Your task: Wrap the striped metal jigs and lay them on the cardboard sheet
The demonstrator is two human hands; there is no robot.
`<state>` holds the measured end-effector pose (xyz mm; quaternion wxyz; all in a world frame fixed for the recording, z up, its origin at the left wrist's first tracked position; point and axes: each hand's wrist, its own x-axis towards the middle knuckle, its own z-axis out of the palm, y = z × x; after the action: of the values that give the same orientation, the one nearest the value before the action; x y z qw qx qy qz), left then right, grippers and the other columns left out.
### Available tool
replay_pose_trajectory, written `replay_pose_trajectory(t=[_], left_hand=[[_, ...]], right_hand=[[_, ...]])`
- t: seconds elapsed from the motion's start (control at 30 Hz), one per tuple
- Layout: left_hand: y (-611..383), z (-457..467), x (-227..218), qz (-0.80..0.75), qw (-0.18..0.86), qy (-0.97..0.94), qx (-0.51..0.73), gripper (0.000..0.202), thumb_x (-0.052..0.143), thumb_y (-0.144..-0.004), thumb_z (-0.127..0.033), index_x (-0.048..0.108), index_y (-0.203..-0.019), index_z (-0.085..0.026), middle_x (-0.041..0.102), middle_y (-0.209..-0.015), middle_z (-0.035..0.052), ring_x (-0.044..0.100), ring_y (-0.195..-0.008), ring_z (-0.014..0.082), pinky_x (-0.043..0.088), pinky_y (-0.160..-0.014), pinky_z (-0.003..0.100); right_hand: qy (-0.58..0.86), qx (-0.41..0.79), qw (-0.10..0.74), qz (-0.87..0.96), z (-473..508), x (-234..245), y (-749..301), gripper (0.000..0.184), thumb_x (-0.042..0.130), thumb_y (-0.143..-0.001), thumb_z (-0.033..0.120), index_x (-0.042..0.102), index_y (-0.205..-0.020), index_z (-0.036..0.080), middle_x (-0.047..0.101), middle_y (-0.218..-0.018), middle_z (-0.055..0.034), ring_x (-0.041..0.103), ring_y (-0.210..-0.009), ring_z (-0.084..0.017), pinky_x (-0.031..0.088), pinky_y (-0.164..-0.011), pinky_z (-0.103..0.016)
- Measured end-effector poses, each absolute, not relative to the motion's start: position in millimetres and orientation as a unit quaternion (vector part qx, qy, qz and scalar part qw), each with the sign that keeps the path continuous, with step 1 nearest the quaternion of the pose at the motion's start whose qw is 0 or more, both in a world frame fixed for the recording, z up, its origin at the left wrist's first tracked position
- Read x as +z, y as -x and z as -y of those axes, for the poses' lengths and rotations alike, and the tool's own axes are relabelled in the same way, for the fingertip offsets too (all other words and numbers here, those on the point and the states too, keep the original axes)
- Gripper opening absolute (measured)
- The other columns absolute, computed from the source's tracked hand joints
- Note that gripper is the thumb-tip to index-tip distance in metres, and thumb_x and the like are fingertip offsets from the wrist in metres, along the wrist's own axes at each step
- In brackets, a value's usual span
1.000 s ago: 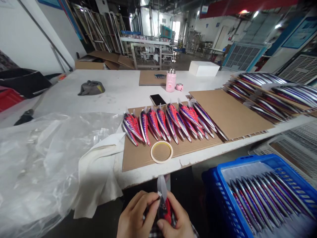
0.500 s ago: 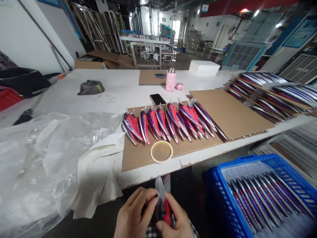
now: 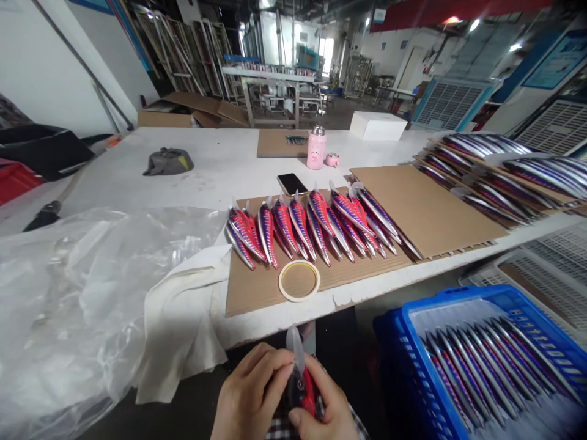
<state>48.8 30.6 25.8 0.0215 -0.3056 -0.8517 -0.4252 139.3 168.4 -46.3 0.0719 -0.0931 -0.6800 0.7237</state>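
Note:
Below the table's front edge, my right hand (image 3: 328, 406) is wrapped round a red and black fishing lure (image 3: 306, 391) with a clear lip (image 3: 296, 349) pointing up. My left hand (image 3: 257, 391) pinches with thumb and forefinger at the base of that lip; anything small between those fingertips is hidden. Several red, purple and silver fishing lures (image 3: 298, 223) lie in an overlapping row on a cardboard sheet (image 3: 257, 293). A cream roll of tape (image 3: 299, 281) lies flat on the sheet, in front of the lures.
At the right stands a blue basket (image 3: 408, 330) with several lures in it. Cardboard layers of lures (image 3: 495, 171) are stacked at the table's right. Clear plastic (image 3: 92, 305) and a white cloth (image 3: 169, 318) cover the left front. A phone (image 3: 291, 183) and pink bottle (image 3: 316, 151) stand behind.
My left fingertips have shifted very slightly up and right at the base of the lure's lip. The lure has tilted a little; everything on the table is unchanged.

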Motion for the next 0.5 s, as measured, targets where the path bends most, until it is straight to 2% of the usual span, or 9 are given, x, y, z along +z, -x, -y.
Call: replay_pose_trajectory(t=[0.13,0.23,0.37,0.5], left_hand=[[-48.0,-34.2,29.5,0.821,-0.018,0.3,-0.486,0.017,0.05,-0.091,-0.022,0.066,-0.094,-0.029,0.064,-0.082,-0.0022,0.064,-0.074,0.013,0.051,-0.067,0.017],[-50.1,-34.6,27.6,0.8,-0.04,0.259,-0.54,0.018,0.054,-0.089,-0.021,0.064,-0.102,-0.028,0.065,-0.084,-0.0023,0.065,-0.074,0.0135,0.053,-0.068,0.018],[-53.5,-33.0,20.7,0.788,-0.002,0.175,-0.591,0.016,0.061,-0.084,-0.024,0.062,-0.1,-0.026,0.066,-0.081,-0.0025,0.065,-0.072,0.0133,0.052,-0.066,0.017],[-53.3,-34.4,21.7,0.797,0.029,0.183,-0.574,0.013,0.061,-0.084,-0.023,0.06,-0.097,-0.026,0.063,-0.076,-0.004,0.063,-0.066,0.0107,0.05,-0.063,0.015]], right_hand=[[0.113,0.771,0.056,0.624,-165.9,-35.9,-136.3,0.068,0.076,-0.067,0.048,0.057,-0.128,0.022,0.064,-0.122,-0.0059,0.059,-0.113,-0.028,0.044,-0.099,-0.033],[0.072,0.838,0.047,0.539,-164.3,-23.7,-131.1,0.071,0.074,-0.068,0.057,0.056,-0.128,0.024,0.064,-0.121,-0.0059,0.059,-0.113,-0.027,0.042,-0.1,-0.035],[0.062,0.87,0.033,0.488,-162.9,-12.9,-126.8,0.071,0.074,-0.067,0.058,0.056,-0.127,0.025,0.066,-0.116,-0.0063,0.062,-0.107,-0.027,0.043,-0.098,-0.036],[0.067,0.871,0.023,0.486,-161.7,-11.3,-126.7,0.072,0.076,-0.064,0.059,0.058,-0.124,0.024,0.066,-0.114,-0.0071,0.062,-0.105,-0.029,0.045,-0.096,-0.038]])
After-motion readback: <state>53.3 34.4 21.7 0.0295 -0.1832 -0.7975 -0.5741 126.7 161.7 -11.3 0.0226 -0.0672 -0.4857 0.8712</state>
